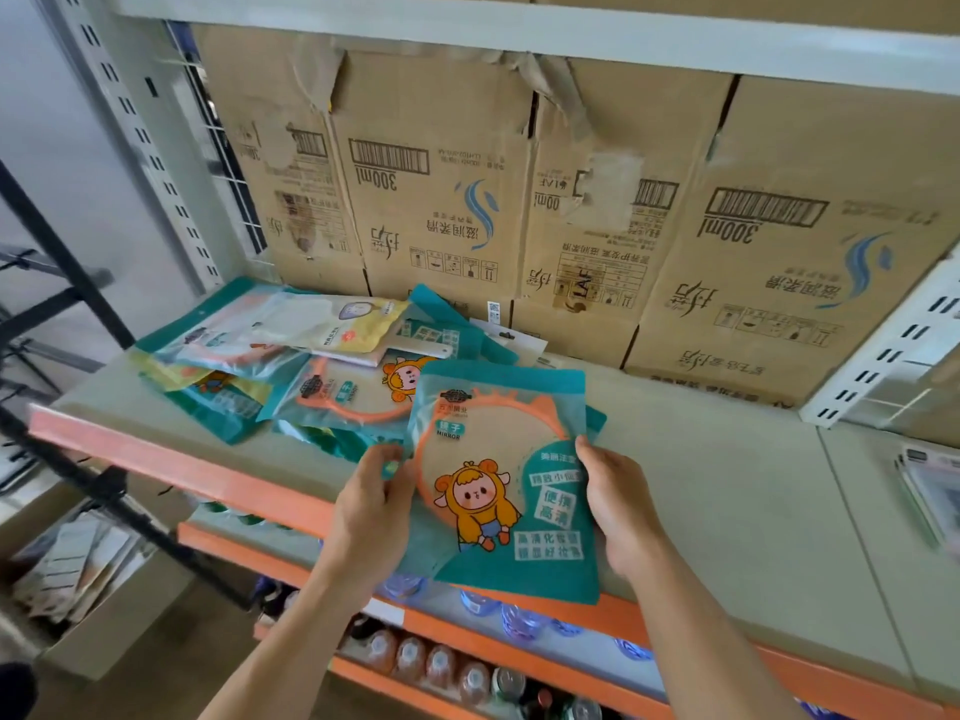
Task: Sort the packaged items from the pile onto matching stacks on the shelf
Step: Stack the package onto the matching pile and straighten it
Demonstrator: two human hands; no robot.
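I hold a teal mirror package (504,480) with an orange ring and a cartoon sheep figure, just above the front of the shelf (727,511). My left hand (371,506) grips its left edge and my right hand (618,504) grips its right edge. Behind it, to the left, lies the pile of packaged items (291,366): more teal mirror packs, one of them (353,397) face up directly behind the held one, and a yellow-and-white pack (337,324) on top at the back.
Cardboard boxes (571,200) line the back of the shelf. A small stack of flat packs (930,491) lies at the far right edge. Bottles (441,662) fill the lower shelves. A black metal frame (67,283) and a box of packs (78,569) stand left.
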